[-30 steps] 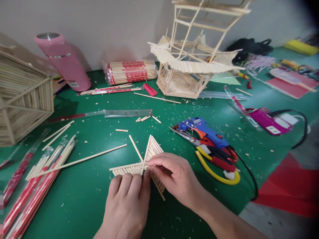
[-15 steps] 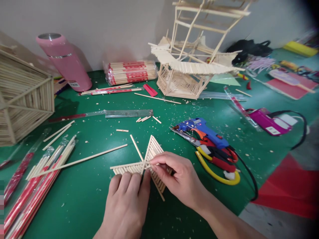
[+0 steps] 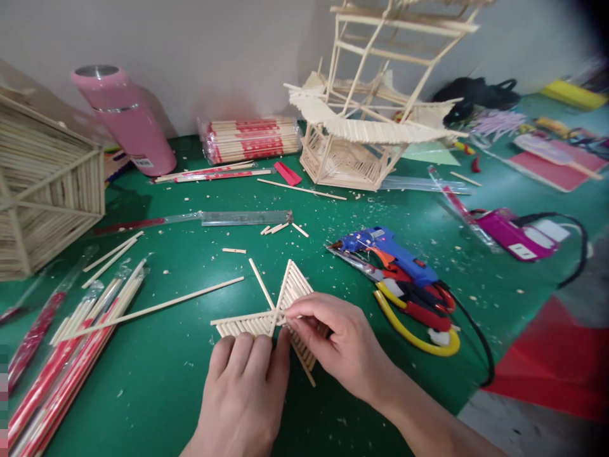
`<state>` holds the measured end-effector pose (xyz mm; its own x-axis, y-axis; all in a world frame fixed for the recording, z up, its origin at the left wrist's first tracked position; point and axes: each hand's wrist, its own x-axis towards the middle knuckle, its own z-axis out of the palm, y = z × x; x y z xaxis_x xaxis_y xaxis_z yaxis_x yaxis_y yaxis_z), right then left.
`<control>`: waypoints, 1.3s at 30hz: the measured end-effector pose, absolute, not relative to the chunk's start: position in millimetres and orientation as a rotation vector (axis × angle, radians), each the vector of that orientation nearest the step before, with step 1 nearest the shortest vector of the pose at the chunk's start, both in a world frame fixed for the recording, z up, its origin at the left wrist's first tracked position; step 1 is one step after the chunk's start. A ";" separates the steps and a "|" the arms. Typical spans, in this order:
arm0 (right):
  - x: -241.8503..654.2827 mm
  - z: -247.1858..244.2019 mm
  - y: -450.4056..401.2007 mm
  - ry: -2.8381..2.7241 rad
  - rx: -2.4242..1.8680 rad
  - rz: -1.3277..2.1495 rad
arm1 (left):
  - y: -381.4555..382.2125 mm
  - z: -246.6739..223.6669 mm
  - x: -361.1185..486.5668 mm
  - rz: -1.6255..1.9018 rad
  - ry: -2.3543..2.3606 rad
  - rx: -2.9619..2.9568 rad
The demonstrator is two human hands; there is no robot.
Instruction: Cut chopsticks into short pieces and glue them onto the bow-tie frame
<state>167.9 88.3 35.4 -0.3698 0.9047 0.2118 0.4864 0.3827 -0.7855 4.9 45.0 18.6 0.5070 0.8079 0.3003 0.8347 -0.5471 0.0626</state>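
Note:
A flat frame of wooden sticks lies on the green table, its spokes meeting at a hub and two of its wedges filled with rows of short sticks. My left hand rests over the lower left of the frame, fingers curled down on it and thumb near the hub. Thumb and forefinger of my right hand are pinched together just right of the hub, over the right wedge. Whatever small piece they hold is mostly hidden. One spoke stands out bare at the upper left.
A blue glue gun and yellow-and-red handled pliers lie to the right. Wrapped chopsticks and a loose stick lie left. Behind stand a pink bottle, a packed chopstick bundle and a stick tower.
My left hand has slid very slightly down and right, showing a bit more of the left wedge. The right hand's pinch stays at the hub.

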 end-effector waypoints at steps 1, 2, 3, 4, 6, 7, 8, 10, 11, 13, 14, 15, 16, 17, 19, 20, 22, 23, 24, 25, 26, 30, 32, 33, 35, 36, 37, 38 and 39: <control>167.8 35.5 88.3 -1.999 -1.191 0.830 | 44.9 18.5 5.0 -0.457 -1.447 -2.649; 167.5 35.6 88.5 -2.001 -1.192 0.826 | 44.9 18.3 5.1 -0.459 -1.447 -2.651; 167.1 35.7 88.7 -2.004 -1.191 0.822 | 44.8 18.0 5.2 -0.463 -1.447 -2.651; 166.7 35.8 89.0 -2.007 -1.191 0.815 | 44.8 17.8 5.4 -0.466 -1.447 -2.650; 165.9 36.0 89.6 -2.016 -1.183 0.805 | 45.1 17.3 5.3 -0.469 -1.446 -2.649; 165.7 36.0 89.8 -2.019 -1.179 0.801 | 45.4 17.0 5.1 -0.474 -1.444 -2.648; 165.7 35.9 90.0 -2.019 -1.177 0.799 | 45.9 16.6 4.6 -0.480 -1.437 -2.648; 165.9 35.7 90.4 -2.016 -1.179 0.797 | 47.2 15.6 3.3 -0.503 -1.406 -2.651; 166.1 35.6 90.5 -2.015 -1.182 0.799 | 47.9 15.1 2.6 -0.520 -1.388 -2.653; 166.4 35.4 90.6 -2.009 -1.189 0.808 | 48.9 14.1 1.2 -0.558 -1.366 -2.662; 166.5 35.4 90.4 -2.006 -1.192 0.814 | 49.1 13.8 0.7 -0.574 -1.365 -2.668; 166.5 35.3 90.1 -2.004 -1.196 0.818 | 49.0 13.6 0.4 -0.588 -1.368 -2.672; 166.4 35.3 89.6 -2.002 -1.199 0.821 | 48.8 13.5 0.2 -0.595 -1.375 -2.674; 166.2 35.2 89.0 -2.001 -1.201 0.821 | 48.5 13.6 0.1 -0.596 -1.381 -2.676; 166.0 34.9 87.8 -2.000 -1.201 0.816 | 47.5 13.9 -0.2 -0.586 -1.385 -2.675; 166.0 34.7 87.3 -2.000 -1.202 0.815 | 47.0 14.0 -0.3 -0.583 -1.383 -2.676; 166.0 34.4 87.0 -1.998 -1.211 0.817 | 46.5 14.3 -0.7 -0.574 -1.382 -2.679; 166.1 34.2 87.2 -1.996 -1.215 0.819 | 46.4 14.3 -0.8 -0.571 -1.380 -2.681; 166.1 34.1 87.5 -1.994 -1.216 0.821 | 46.5 14.3 -0.8 -0.566 -1.383 -2.683; 166.2 34.1 87.9 -1.994 -1.217 0.823 | 46.8 14.2 -0.7 -0.564 -1.386 -2.683; 166.2 34.2 88.4 -1.993 -1.216 0.823 | 47.1 14.1 -0.5 -0.560 -1.386 -2.681; 166.1 35.4 88.8 -1.984 -1.229 0.826 | 47.9 14.1 0.3 -0.532 -1.381 -2.664; 165.8 36.1 88.6 -1.966 -1.245 0.831 | 47.5 14.4 0.6 -0.512 -1.386 -2.660; 165.5 36.3 88.5 -1.956 -1.252 0.833 | 47.2 14.6 0.7 -0.508 -1.389 -2.658; 164.9 36.4 88.5 -1.942 -1.254 0.828 | 46.8 14.9 1.0 -0.509 -1.387 -2.654; 164.4 36.4 88.6 -1.942 -1.253 0.826 | 46.7 15.1 1.2 -0.511 -1.389 -2.650; 163.9 36.4 88.8 -1.945 -1.251 0.823 | 46.8 15.2 1.3 -0.507 -1.389 -2.649; 163.3 36.3 89.0 -1.954 -1.247 0.819 | 47.0 15.3 1.5 -0.501 -1.391 -2.648; 162.6 36.4 89.2 -1.965 -1.242 0.813 | 47.3 15.4 1.6 -0.496 -1.394 -2.649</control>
